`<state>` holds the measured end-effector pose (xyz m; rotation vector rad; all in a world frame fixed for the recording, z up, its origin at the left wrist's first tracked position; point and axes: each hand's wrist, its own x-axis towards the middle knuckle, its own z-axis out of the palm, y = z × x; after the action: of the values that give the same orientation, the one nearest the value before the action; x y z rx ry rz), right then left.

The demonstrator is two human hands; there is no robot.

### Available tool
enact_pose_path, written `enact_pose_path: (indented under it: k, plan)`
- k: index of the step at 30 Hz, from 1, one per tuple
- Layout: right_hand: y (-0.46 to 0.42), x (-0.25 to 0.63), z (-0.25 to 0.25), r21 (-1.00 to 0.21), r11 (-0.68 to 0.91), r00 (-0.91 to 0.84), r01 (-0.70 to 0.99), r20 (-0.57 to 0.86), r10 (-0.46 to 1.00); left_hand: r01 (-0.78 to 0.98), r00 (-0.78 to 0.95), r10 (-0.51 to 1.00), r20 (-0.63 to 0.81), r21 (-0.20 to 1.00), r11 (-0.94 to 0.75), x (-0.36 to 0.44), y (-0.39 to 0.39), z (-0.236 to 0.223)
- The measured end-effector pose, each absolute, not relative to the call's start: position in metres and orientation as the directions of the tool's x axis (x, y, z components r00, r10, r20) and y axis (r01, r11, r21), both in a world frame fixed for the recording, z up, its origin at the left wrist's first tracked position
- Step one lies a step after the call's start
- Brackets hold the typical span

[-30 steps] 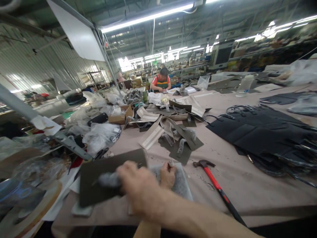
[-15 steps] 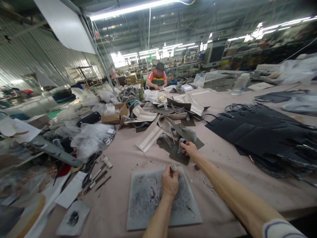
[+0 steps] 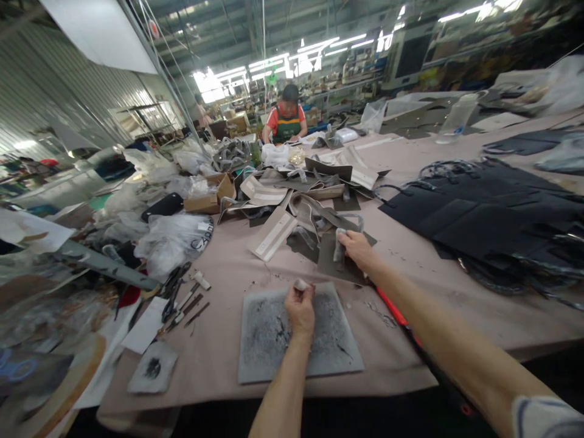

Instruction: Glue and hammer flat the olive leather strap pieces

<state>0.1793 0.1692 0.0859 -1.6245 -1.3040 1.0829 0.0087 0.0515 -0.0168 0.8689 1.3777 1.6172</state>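
My right hand (image 3: 358,249) is closed on the plastic-wrapped handle (image 3: 339,249) of a dark grey-brown bag panel (image 3: 332,272). The panel lies at the near side of a heap of similar pieces (image 3: 272,233). My left hand (image 3: 300,309) is over a grey board (image 3: 262,340) marked with black smears. Its fingers are drawn together, with a small whitish piece (image 3: 300,284) at their tips; I cannot make out what it is.
Scissors (image 3: 171,295) and thin tools (image 3: 197,313) lie left of the board, beside a black-stained pad (image 3: 153,368). A red tool (image 3: 391,306) shows beneath my right forearm. Black bag pieces (image 3: 483,225) are stacked at right. A co-worker (image 3: 287,118) sits across the table.
The panel in my right hand has shifted, and its wrapped handle stands clearer. My left hand has turned slightly over the board. The red tool now shows beside my right arm; the view has tilted down.
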Motion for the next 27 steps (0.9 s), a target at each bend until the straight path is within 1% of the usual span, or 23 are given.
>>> enact_pose_path:
  k: [2, 5, 7, 10, 13, 15, 18, 22, 24, 27]
  plan:
    - [0.127, 0.189, 0.085, -0.933, -0.139, 0.021, 0.333, -0.140, 0.990, -0.236, -0.516, 0.855, -0.043, 0.967, -0.093, 0.004, 0.047, -0.015]
    - [0.049, 0.187, 0.070, -0.921, -0.067, -0.165, 0.385, -0.141, 0.976, -0.270, -0.548, 0.836, -0.024, 0.951, -0.150, -0.004, 0.041, -0.006]
    - [0.003, 0.178, 0.055, -0.907, -0.023, -0.253, 0.421, -0.142, 0.957, -0.250, -0.498, 0.867, 0.017, 0.955, -0.162, -0.007, 0.039, 0.001]
    - [-0.037, 0.162, 0.036, -0.894, 0.003, -0.288, 0.447, -0.141, 0.947, -0.249, -0.361, 0.932, 0.037, 0.959, -0.134, -0.006, 0.039, 0.007]
    - [-0.045, 0.154, 0.030, -0.880, 0.021, -0.305, 0.474, -0.141, 0.942, -0.261, -0.234, 0.972, 0.009, 0.963, -0.071, 0.002, 0.041, 0.006]
    - [-0.040, 0.154, 0.032, -0.869, 0.024, -0.321, 0.494, -0.157, 0.934, -0.233, -0.156, 0.988, -0.013, 0.972, -0.024, 0.007, 0.042, 0.002]
    - [-0.035, 0.154, 0.038, -0.844, 0.012, -0.321, 0.536, -0.190, 0.928, -0.178, -0.083, 0.996, -0.022, 0.984, 0.007, 0.011, 0.044, -0.003]
    - [-0.038, 0.152, 0.045, -0.825, -0.050, -0.274, 0.562, -0.243, 0.931, -0.136, -0.058, 0.998, -0.011, 0.991, 0.003, 0.010, 0.044, -0.005]
    - [-0.042, 0.156, 0.046, -0.834, -0.090, -0.217, 0.545, -0.244, 0.945, -0.109, -0.054, 0.998, -0.012, 0.994, 0.006, 0.010, 0.044, -0.004]
    - [-0.046, 0.178, 0.041, -0.823, -0.118, -0.036, 0.555, -0.165, 0.986, -0.058, -0.057, 0.998, -0.013, 0.998, 0.010, 0.010, 0.044, -0.003]
